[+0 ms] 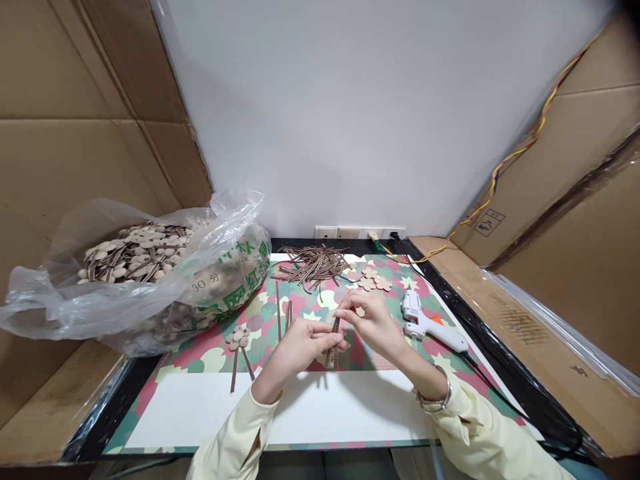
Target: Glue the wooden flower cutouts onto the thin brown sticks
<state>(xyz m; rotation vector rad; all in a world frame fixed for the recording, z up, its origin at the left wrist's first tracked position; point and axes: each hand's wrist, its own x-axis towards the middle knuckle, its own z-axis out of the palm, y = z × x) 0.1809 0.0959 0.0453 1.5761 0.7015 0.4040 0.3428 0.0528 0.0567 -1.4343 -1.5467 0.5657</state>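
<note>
My left hand (300, 345) and my right hand (373, 321) meet over the patterned mat (210, 357), both pinched on a couple of thin brown strips (334, 343) that hang upright between them. A small beige disc seems to sit under my right fingers, but it is too small to be sure. A finished piece of wooden discs with strip stems (238, 347) lies to the left of my hands. Two more loose strips (287, 312) lie just beyond my left hand.
A heap of brown strips (314, 264) and a cluster of beige wooden discs (374, 280) lie at the back of the mat. A white glue gun (425, 323) rests to the right, corded. A plastic bag of finished pieces (145, 273) sits left. Cardboard walls flank both sides.
</note>
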